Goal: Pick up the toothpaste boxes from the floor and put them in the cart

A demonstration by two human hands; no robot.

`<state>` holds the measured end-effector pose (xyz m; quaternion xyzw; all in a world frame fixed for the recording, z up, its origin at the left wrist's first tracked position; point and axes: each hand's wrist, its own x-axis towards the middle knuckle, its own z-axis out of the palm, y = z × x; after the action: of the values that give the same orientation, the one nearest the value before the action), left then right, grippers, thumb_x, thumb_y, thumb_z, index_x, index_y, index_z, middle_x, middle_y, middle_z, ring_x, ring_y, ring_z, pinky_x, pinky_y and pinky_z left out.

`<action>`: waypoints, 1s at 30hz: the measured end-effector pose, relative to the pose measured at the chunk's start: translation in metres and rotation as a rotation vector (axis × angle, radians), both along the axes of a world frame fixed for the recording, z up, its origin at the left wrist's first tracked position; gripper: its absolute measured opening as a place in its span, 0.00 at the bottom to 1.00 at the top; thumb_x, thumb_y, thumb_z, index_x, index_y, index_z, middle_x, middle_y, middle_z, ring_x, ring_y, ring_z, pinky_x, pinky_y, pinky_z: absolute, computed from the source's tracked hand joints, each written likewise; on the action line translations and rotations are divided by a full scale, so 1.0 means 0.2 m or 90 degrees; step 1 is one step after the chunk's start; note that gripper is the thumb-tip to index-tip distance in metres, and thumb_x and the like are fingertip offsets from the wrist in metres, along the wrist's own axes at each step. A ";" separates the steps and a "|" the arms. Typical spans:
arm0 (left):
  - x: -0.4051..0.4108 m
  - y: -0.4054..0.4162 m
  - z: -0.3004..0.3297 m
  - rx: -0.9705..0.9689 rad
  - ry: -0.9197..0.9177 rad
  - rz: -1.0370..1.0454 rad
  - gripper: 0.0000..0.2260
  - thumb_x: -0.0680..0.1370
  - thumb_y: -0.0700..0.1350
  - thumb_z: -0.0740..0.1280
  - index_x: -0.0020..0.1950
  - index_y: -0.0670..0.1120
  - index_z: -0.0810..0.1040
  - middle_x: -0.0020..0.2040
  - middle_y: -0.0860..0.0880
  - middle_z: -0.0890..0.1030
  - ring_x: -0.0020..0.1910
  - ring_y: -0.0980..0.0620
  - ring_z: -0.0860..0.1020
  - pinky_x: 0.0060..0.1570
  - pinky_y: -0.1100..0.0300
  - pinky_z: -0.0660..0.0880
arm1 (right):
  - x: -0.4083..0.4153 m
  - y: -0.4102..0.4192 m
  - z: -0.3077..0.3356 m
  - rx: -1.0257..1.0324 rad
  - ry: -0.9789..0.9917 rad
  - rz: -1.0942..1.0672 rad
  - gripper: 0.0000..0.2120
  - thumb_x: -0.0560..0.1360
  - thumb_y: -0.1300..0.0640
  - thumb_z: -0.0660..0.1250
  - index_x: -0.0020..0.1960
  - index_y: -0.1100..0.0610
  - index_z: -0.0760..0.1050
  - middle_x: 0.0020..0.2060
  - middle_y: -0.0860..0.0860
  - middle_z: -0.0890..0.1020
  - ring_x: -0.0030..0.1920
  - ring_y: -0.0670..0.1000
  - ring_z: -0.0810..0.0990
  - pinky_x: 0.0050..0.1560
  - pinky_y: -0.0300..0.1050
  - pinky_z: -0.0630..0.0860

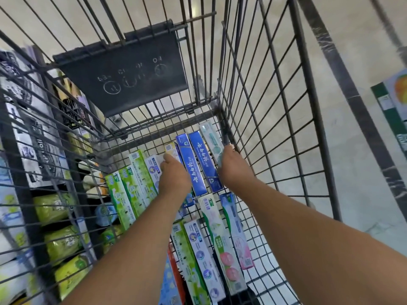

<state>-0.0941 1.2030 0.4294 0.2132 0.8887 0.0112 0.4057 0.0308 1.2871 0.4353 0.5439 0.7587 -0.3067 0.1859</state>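
Bare forearms point(136, 245), wire cart point(275, 119), beige floor point(356, 51)

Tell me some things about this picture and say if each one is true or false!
1. Both hands are down inside the cart. True.
2. The cart holds only one box. False: many toothpaste boxes lie on its bottom, green ones among them.
3. The right hand is on a pale green box beside the cart's right wall. True.
4. The two blue boxes lie between the hands. True.
5. The left hand is holding an apple. False: it rests on a white box.
6. The cart is made of solid wood. False: its walls are wire, and the floor shows through.
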 end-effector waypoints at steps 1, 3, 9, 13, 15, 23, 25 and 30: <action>0.01 0.00 0.00 -0.003 -0.008 -0.003 0.40 0.79 0.41 0.67 0.79 0.40 0.40 0.77 0.39 0.57 0.55 0.40 0.78 0.41 0.53 0.73 | 0.00 0.00 -0.01 -0.002 0.006 0.003 0.21 0.75 0.65 0.66 0.65 0.58 0.63 0.52 0.57 0.78 0.47 0.58 0.80 0.46 0.58 0.80; 0.04 0.00 0.02 0.000 -0.033 0.011 0.41 0.80 0.42 0.66 0.79 0.39 0.37 0.77 0.40 0.57 0.59 0.41 0.76 0.44 0.53 0.73 | 0.01 0.00 -0.01 -0.007 0.016 0.003 0.22 0.75 0.65 0.65 0.66 0.59 0.62 0.52 0.58 0.78 0.46 0.59 0.80 0.45 0.57 0.80; 0.03 -0.04 0.11 0.053 -0.027 0.008 0.24 0.79 0.44 0.65 0.71 0.36 0.63 0.66 0.40 0.69 0.54 0.42 0.74 0.43 0.53 0.71 | 0.00 -0.02 0.02 -0.069 -0.013 0.033 0.32 0.77 0.60 0.65 0.75 0.61 0.52 0.60 0.60 0.75 0.57 0.60 0.77 0.54 0.54 0.76; -0.04 -0.10 0.27 0.102 -0.043 -0.039 0.21 0.80 0.48 0.64 0.69 0.39 0.67 0.65 0.41 0.68 0.53 0.44 0.74 0.48 0.54 0.72 | -0.01 -0.01 0.17 -0.020 -0.021 0.078 0.23 0.76 0.56 0.67 0.67 0.59 0.64 0.61 0.58 0.72 0.60 0.60 0.74 0.58 0.56 0.75; -0.09 -0.13 0.40 0.096 -0.069 -0.083 0.20 0.80 0.49 0.63 0.69 0.40 0.67 0.66 0.42 0.68 0.56 0.44 0.75 0.56 0.51 0.74 | -0.02 0.01 0.29 -0.015 -0.017 0.106 0.22 0.75 0.56 0.68 0.66 0.59 0.66 0.61 0.58 0.73 0.60 0.59 0.75 0.58 0.56 0.76; -0.22 -0.23 1.15 0.041 -0.079 -0.253 0.31 0.80 0.55 0.64 0.77 0.41 0.59 0.75 0.42 0.64 0.70 0.43 0.68 0.65 0.54 0.67 | 0.00 -0.03 0.99 0.056 0.019 0.234 0.26 0.75 0.57 0.68 0.71 0.58 0.65 0.62 0.57 0.73 0.60 0.58 0.75 0.61 0.52 0.74; -0.20 -0.28 1.35 0.026 -0.050 -0.294 0.33 0.80 0.58 0.63 0.78 0.41 0.57 0.75 0.41 0.62 0.72 0.43 0.64 0.67 0.53 0.65 | 0.01 -0.07 1.15 0.083 0.006 0.287 0.26 0.75 0.56 0.68 0.71 0.58 0.66 0.62 0.57 0.74 0.60 0.58 0.75 0.61 0.53 0.75; -0.09 -0.47 1.80 0.030 0.050 -0.348 0.36 0.80 0.58 0.62 0.79 0.42 0.51 0.78 0.42 0.56 0.76 0.42 0.58 0.73 0.50 0.58 | 0.01 -0.20 1.53 0.120 0.009 0.380 0.31 0.75 0.50 0.69 0.74 0.56 0.64 0.68 0.58 0.71 0.66 0.58 0.72 0.67 0.55 0.71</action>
<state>-0.1115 1.1088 0.7899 0.4546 0.8129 -0.0863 0.3537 0.0332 1.2469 0.7414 0.3098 0.9113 -0.1706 0.2109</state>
